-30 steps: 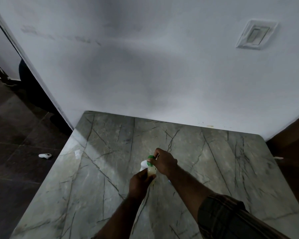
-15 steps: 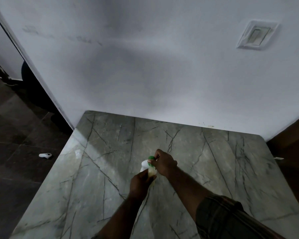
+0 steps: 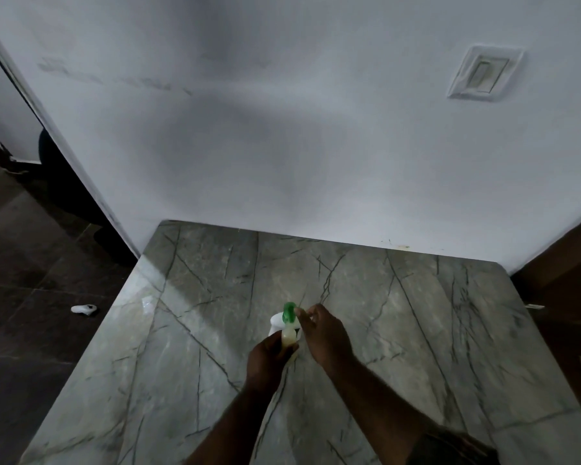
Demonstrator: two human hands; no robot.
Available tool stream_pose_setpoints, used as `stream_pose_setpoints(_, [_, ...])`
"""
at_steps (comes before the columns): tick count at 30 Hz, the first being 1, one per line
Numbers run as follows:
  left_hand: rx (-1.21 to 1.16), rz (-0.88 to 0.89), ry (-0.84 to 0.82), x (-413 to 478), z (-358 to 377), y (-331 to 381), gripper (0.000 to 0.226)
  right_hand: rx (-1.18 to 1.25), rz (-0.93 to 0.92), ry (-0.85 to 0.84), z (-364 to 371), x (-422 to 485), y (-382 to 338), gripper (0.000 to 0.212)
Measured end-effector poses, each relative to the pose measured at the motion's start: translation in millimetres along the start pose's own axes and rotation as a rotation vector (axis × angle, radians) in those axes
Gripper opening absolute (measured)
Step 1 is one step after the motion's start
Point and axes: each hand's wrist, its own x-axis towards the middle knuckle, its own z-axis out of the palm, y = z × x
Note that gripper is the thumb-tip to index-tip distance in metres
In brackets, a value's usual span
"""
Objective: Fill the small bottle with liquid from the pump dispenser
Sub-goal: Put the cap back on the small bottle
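My left hand (image 3: 269,359) is closed around a small bottle (image 3: 289,337) of pale yellowish liquid, held upright just above the marble table (image 3: 416,330). A green top piece (image 3: 288,312) stands directly over the bottle. Right behind them is a white rounded dispenser body (image 3: 277,322). I cannot tell whether the green piece belongs to the bottle or to the dispenser. My right hand (image 3: 327,333) hovers to the right of the green piece, its fingers loosely spread and the fingertips just beside or touching it.
The table butts against a white wall with a switch plate (image 3: 483,73) high on the right. Dark floor lies to the left, with a small white object (image 3: 84,309) on it. A brown cabinet (image 3: 567,280) stands to the right.
My right hand has drawn back to the right off the green piece, which now shows almost fully. My left hand and the bottle have stayed put.
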Motion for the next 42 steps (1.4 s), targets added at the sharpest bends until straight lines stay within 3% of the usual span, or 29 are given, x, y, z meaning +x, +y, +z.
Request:
stream_pose_setpoints(4, [-0.041, -0.010, 0.008, -5, -5, 4, 0.019, 0.130, 0.082, 0.110, 3, -51, 59, 0.029])
stream_pose_setpoints(8, [-0.070, -0.039, 0.026, -7, -5, 4, 0.026, 0.105, 0.228, 0.243, 3, -66, 134, 0.019])
stream_pose_setpoints(12, [-0.049, -0.067, 0.006, -8, 1, -2, 0.026, 0.069, 0.286, 0.228, 3, -48, 162, 0.018])
stream_pose_setpoints(17, [-0.045, -0.074, 0.010, -9, 3, 1, 0.023, -0.027, 0.136, 0.130, 21, -14, 161, 0.047])
stream_pose_setpoints(21, [-0.051, -0.077, 0.005, -9, 2, 1, 0.024, -0.051, 0.160, 0.097, 39, 10, 151, 0.055])
stream_pose_setpoints(27, [-0.064, -0.075, -0.004, -8, 2, -1, 0.023, -0.083, 0.200, 0.044, 56, 25, 149, 0.032])
stream_pose_setpoints(35, [-0.070, -0.104, -0.004, -12, 1, 0, 0.029, -0.131, 0.214, 0.047, 61, 26, 146, 0.022])
stream_pose_setpoints(42, [-0.115, -0.134, -0.048, -20, 0, 1, 0.030, 0.292, 0.088, 0.008, 34, -41, 146, 0.012])
